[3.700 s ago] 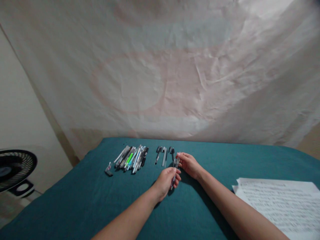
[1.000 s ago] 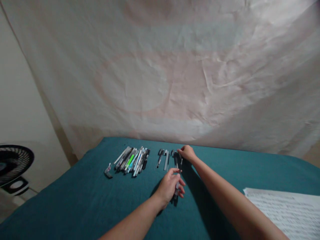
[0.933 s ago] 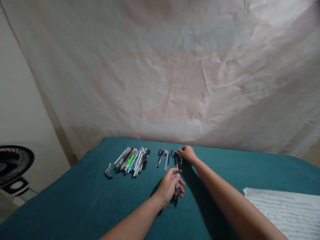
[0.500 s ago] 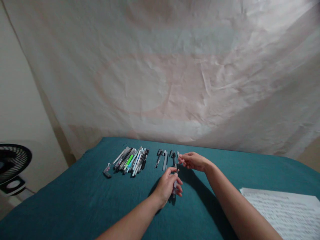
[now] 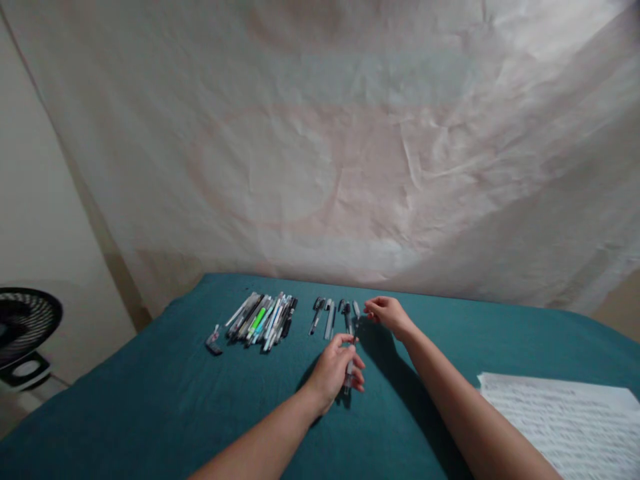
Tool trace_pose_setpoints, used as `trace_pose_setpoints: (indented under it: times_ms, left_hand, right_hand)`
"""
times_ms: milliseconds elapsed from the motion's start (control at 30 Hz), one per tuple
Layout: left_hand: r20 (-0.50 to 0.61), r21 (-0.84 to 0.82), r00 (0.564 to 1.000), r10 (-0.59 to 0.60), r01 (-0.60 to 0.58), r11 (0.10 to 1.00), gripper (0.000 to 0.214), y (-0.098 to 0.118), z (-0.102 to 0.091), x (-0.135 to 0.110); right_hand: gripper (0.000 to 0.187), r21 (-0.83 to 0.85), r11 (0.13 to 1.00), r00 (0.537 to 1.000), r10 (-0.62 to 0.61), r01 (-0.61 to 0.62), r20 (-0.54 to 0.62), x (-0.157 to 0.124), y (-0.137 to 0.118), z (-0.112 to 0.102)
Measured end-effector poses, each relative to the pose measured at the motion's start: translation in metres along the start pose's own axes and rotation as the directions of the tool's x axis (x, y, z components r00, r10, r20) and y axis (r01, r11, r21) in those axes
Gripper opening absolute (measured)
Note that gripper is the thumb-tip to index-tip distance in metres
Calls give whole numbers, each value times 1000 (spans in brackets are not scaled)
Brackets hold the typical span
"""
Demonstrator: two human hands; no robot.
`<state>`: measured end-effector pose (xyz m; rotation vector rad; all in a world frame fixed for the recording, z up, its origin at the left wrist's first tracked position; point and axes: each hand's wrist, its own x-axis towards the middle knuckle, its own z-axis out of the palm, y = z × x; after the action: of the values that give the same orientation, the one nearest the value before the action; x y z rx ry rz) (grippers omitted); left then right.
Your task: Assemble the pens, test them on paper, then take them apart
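My left hand is closed around a slim pen, which points down toward the near edge of the table. Beyond it, my right hand hovers with its fingers pinched together; whether anything small is between them I cannot make out. Close to its fingertips lies a pale pen cap or pen part. A dark-capped pen lies just left of that, partly behind my left hand. Further left are a clear grey pen and a black-capped pen, set side by side.
A dense pile of pens with a bright green one lies to the left. Near it rests a small dark object, perhaps a correction tape. A written sheet is at the right. A fan stands beyond the table's left edge.
My right hand has moved away from the pen, to the right and slightly farther off, its fingertips now apart from it. My left hand keeps its hold in nearly the same place.
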<state>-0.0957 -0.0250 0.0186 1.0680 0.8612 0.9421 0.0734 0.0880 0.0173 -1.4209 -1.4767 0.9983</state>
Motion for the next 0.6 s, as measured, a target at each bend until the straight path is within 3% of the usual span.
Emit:
trace_pose_setpoints:
  times_ms: [267,600]
  left_hand:
    - [2,-3,1000,12,-12,1000,30,0,1,-1]
    - [-21,-22,1000,15,-16,1000,34,0,0,0]
  right_hand:
    - [21,-259,965,988,-71,34,-135,7,19,11]
    - [25,-261,965,999,0,-12,-43,5,11,8]
